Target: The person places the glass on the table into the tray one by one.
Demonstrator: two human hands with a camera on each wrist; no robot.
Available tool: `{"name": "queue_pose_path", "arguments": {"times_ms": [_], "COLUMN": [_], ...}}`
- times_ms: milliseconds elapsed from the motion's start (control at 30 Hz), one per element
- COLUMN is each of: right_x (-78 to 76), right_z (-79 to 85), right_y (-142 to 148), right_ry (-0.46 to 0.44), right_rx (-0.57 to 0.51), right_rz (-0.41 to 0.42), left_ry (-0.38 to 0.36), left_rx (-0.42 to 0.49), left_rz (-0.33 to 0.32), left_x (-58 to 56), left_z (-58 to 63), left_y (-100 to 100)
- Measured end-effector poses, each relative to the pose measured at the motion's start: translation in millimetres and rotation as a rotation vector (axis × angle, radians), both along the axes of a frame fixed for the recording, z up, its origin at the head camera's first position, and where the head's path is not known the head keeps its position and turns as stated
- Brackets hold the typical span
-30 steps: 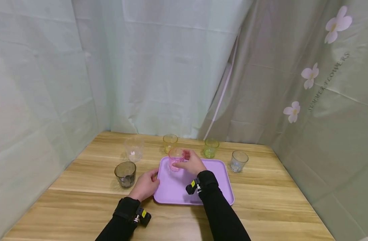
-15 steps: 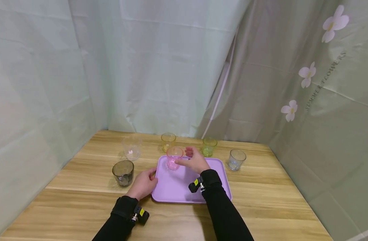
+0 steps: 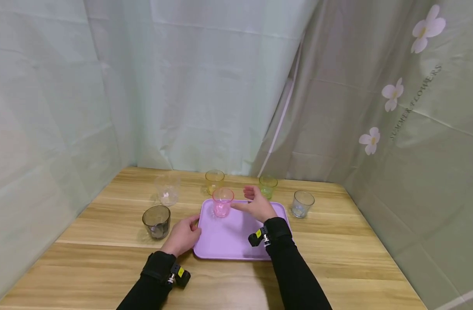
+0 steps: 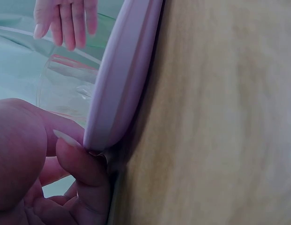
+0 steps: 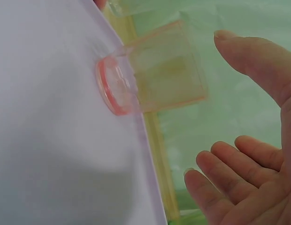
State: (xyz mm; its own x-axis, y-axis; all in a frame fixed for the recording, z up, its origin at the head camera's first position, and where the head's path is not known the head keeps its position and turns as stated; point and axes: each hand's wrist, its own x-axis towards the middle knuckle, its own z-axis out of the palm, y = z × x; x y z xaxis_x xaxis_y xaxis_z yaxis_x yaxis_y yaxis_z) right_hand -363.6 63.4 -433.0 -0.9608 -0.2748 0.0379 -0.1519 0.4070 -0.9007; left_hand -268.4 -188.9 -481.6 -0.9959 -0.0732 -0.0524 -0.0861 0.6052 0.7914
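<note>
A pink clear cup point(image 3: 222, 204) stands upright on the far left part of a purple tray point(image 3: 228, 241). My right hand point(image 3: 259, 206) is just right of the cup, thumb and fingers spread apart, with a gap to the cup in the right wrist view. My left hand point(image 3: 182, 237) pinches the tray's left edge between thumb and finger; the left wrist view shows the fingertips point(image 4: 79, 152) at the tray's rim. A dark grey cup point(image 3: 157, 223) stands on the table left of that hand.
On the wooden table point(image 3: 337, 262), around the tray, stand a colourless cup point(image 3: 168, 191), a yellow cup point(image 3: 214, 181), a green cup point(image 3: 268, 186) and a clear greyish cup point(image 3: 302, 204). Pale curtains point(image 3: 221, 86) enclose the table's back and sides.
My right hand has let go of the pink cup and moved right, its fingers opening away. The cup stays on the tray. My left hand keeps its hold on the tray's edge.
</note>
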Motion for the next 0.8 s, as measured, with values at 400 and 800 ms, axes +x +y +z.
{"name": "queue_pose_path", "arguments": {"times_ms": [400, 800], "right_x": [1.8, 0.5], "right_z": [0.2, -1.9], "right_y": [24.5, 40.9], "right_ry": [-0.002, 0.028], "right_rx": [-0.017, -0.011], "right_rz": [-0.040, -0.068], "left_ry": [-0.009, -0.028], "left_rx": [0.018, 0.015], "left_rz": [-0.006, -0.004], "left_x": [-0.6, -0.1], "left_z": [-1.6, 0.4], "left_y": [-1.1, -0.5]}}
